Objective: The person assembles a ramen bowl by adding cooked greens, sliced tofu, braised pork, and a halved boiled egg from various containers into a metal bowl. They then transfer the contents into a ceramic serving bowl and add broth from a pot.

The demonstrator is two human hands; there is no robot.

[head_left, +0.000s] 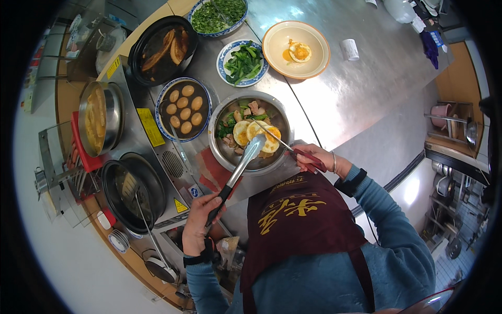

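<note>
My left hand (200, 213) is closed around the black grip of metal tongs (243, 163), whose tips rest at the fried eggs (263, 137). Red-handled scissors (310, 157) are in my right hand (323, 160), their blades reaching over the same eggs. Both tools work inside a steel bowl (214, 125), which also contains green vegetables (226, 129) and chunks of meat (254, 108). A cream bowl with an orange rim (320, 44) stands beyond, with part of an egg (299, 52) in it.
Left of the steel bowl is a bowl of brown eggs (185, 107). Farther back are a plate of greens (243, 64), a bowl of chopped greens (217, 15) and a black pot (137, 57). A dark pan with a slotted turner (130, 188) and a white cup (349, 49) flank the counter.
</note>
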